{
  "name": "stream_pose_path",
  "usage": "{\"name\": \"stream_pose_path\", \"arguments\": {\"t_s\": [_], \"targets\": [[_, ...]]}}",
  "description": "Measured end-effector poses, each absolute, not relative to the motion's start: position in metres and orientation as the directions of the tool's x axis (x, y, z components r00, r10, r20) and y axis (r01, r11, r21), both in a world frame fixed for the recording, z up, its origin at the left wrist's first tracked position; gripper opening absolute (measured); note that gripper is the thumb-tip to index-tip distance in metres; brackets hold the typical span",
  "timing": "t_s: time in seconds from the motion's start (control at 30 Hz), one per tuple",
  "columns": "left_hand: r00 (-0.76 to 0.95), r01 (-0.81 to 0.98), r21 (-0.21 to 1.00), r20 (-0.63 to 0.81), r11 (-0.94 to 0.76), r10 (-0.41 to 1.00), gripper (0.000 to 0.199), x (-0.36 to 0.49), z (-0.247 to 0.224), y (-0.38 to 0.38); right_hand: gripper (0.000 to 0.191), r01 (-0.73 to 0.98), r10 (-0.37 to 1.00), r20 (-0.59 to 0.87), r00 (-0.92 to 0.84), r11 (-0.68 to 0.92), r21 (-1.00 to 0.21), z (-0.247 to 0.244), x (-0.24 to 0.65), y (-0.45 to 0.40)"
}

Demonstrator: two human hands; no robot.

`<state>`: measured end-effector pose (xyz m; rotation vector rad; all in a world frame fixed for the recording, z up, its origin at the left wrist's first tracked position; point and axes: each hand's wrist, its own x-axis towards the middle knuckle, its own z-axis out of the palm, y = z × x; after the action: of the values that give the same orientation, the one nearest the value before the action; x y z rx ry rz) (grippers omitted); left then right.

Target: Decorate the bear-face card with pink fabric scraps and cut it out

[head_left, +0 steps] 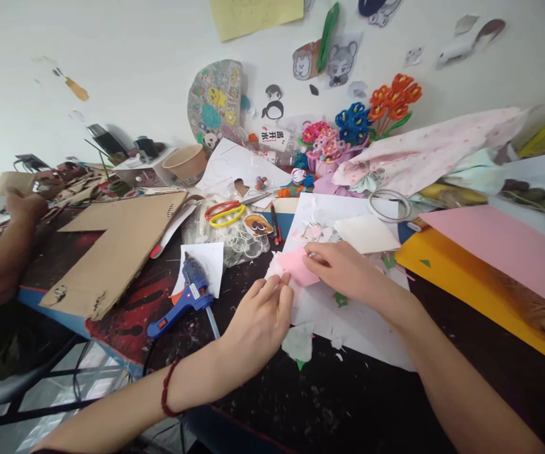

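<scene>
A small piece of pink paper (299, 267) is held low over white paper sheets in front of me. My right hand (343, 268) pinches its right side between thumb and fingers. At its lower left edge is my left hand (258, 315), fingers bent together on the paper; a red cord bracelet circles that wrist. Torn white and pink scraps (317, 233) lie just beyond the pink piece. Under both hands spreads a large white sheet (362, 334). Left of my left hand, a blue hot glue gun (192, 293) rests partly on a small white paper.
Cut cardboard (121, 252) covers the table's left part, near another person's hand (24, 205). Red- and yellow-handled scissors (228, 213) and a pen (275, 224) lie behind. Pink (513, 246) and yellow sheets (452, 284) overlap at right. Pipe-cleaner flowers (352, 123) stand by the wall.
</scene>
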<state>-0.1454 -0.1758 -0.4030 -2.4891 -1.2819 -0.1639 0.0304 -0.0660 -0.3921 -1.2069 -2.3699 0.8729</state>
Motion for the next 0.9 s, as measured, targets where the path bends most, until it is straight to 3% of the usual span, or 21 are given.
{"name": "stream_pose_path", "arguments": {"t_s": [0.1, 0.17, 0.33, 0.47, 0.57, 0.7, 0.9], "targets": [[0.616, 0.785, -0.275, 0.253, -0.555, 0.746, 0.032, -0.145, -0.403, -0.174, 0.031, 0.607, 0.818, 0.021, -0.574, 0.443, -0.659, -0.393, 0.03, -0.066], [0.584, 0.811, -0.204, 0.256, -0.548, 0.77, 0.031, -0.148, -0.405, -0.173, 0.031, 0.607, 0.817, 0.023, -0.577, 0.447, -0.657, -0.394, 0.03, -0.066], [0.307, 0.895, 0.275, 0.192, -0.352, 0.932, 0.016, -0.159, -0.404, -0.168, 0.032, 0.612, 0.816, 0.023, -0.577, 0.451, -0.649, -0.395, 0.031, -0.065], [0.111, 0.758, 0.639, 0.064, -0.126, 0.992, 0.018, -0.162, -0.394, -0.164, 0.033, 0.616, 0.821, 0.013, -0.571, 0.438, -0.655, -0.395, 0.031, -0.064], [0.048, 0.59, 0.807, -0.057, 0.017, 0.997, 0.021, -0.165, -0.393, -0.164, 0.032, 0.612, 0.819, 0.013, -0.573, 0.438, -0.658, -0.395, 0.031, -0.064], [0.022, 0.451, 0.89, -0.092, 0.072, 0.996, 0.023, -0.168, -0.397, -0.164, 0.032, 0.61, 0.82, 0.016, -0.573, 0.439, -0.66, -0.395, 0.032, -0.065], [-0.009, 0.473, 0.88, -0.038, 0.038, 0.999, 0.022, -0.167, -0.397, -0.165, 0.033, 0.609, 0.817, 0.011, -0.577, 0.439, -0.661, -0.394, 0.031, -0.065]]}}
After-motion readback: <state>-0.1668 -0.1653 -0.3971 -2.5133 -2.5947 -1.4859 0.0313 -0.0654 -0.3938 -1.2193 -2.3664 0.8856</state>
